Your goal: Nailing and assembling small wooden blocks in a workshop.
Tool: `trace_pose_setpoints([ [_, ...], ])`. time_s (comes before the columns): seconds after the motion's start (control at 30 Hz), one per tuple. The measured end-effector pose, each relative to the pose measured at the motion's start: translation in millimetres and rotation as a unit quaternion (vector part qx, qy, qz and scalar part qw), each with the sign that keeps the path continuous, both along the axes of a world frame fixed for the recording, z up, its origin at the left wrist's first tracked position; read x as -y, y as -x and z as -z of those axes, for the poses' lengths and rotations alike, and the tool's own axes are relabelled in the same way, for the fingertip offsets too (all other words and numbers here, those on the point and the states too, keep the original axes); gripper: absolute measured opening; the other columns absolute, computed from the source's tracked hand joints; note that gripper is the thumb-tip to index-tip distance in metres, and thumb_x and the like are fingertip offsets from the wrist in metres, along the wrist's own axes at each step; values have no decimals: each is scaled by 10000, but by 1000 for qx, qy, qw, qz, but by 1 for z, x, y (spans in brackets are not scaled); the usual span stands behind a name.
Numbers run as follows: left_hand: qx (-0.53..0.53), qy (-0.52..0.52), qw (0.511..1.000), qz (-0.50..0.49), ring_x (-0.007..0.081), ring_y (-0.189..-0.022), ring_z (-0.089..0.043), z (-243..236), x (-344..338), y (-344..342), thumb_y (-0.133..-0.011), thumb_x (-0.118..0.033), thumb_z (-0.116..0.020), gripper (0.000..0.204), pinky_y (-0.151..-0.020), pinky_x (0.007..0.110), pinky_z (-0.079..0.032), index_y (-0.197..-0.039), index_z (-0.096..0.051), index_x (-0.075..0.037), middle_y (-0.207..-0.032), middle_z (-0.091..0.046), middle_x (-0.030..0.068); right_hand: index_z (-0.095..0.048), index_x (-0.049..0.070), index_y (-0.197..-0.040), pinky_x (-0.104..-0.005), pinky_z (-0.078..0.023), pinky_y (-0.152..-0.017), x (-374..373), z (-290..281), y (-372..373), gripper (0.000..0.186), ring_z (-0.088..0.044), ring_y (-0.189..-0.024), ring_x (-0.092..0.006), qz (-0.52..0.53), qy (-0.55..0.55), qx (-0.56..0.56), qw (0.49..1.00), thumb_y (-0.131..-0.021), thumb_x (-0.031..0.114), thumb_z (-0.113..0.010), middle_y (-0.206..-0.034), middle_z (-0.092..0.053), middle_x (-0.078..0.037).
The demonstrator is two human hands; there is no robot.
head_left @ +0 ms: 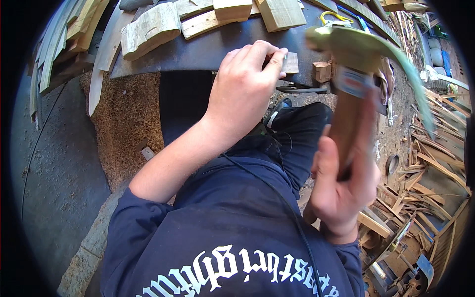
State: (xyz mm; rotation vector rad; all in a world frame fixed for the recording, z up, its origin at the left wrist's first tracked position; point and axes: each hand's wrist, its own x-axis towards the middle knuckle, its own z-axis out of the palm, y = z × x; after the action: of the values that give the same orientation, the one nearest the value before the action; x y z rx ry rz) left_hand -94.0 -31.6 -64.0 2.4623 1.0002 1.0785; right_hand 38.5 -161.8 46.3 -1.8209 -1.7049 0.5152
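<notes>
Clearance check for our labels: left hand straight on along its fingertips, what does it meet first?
Likely the small pale wood block, right at the fingertips of the left hand; depth is unclear, so they may already touch. Farther right sits a brown wood block.

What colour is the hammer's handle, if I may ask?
The handle is brown, clearest in the head view.

White blackletter lettering (245,265) across dark shirt (217,218); small label (353,83) on hammer handle (345,121), blurred.
</notes>
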Motion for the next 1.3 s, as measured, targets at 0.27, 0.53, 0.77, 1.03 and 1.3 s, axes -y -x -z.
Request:
trace_pose_setpoints([
  [0.27, -2, 0, 1000, -3, 306, -965, -673, 2, 1, 1, -845, -46, -761, 315, -872, 430, -535, -1156, -724, -11, -1081, -661, 96, -409, -40, -1591, -224, -456, -560, 2, -14, 3, 645, -558, -601, -75, 29, -27, 10, 999, -977, -32, -606, -1125, -752, -151],
  [0.53, -2, 4, 1000, -1, 297, -969, -674, 0, 0, -1, -849, -71, -766, 330, -871, 424, -533, -1173, -728, -19, -1087, -662, 88, -440, -51, -1566, -368, -573, -821, 4, -18, 7, 609, -708, -833, -253, 59, -12, -33, 998, -981, -18, -603, -1254, -727, -232],
  [0.77, -22, 20, 1000, 8, 298, -981, -675, 1, -3, 2, -859, -85, -769, 320, -875, 426, -529, -1174, -733, -43, -1104, -661, 82, -434, -15, -1587, -340, -550, -752, -6, 0, -2, 647, -676, -782, -210, -17, -10, 1, 1000, -968, -21, -621, -1308, -710, -229],
  [1.03, 63, 56, 996, 18, 286, -1058, -695, 6, -6, 8, -853, -185, -829, 478, -939, 416, -520, -1291, -690, -53, -1132, -726, 85, -414, -27, -1593, -274, -537, -720, -1, -7, -4, 647, -668, -768, -125, 23, 14, -10, 1000, -972, -26, -597, -1421, -659, -206],
  [1.3, 70, 79, 994, 5, 267, -1027, -706, 8, -7, 6, -857, -204, -843, 648, -936, 424, -514, -1419, -568, -37, -1108, -740, 92, -430, -33, -1583, -281, -546, -752, -13, 4, -4, 639, -712, -823, -156, -36, -34, 31, 998, -972, -12, -615, -1371, -694, -201],
])
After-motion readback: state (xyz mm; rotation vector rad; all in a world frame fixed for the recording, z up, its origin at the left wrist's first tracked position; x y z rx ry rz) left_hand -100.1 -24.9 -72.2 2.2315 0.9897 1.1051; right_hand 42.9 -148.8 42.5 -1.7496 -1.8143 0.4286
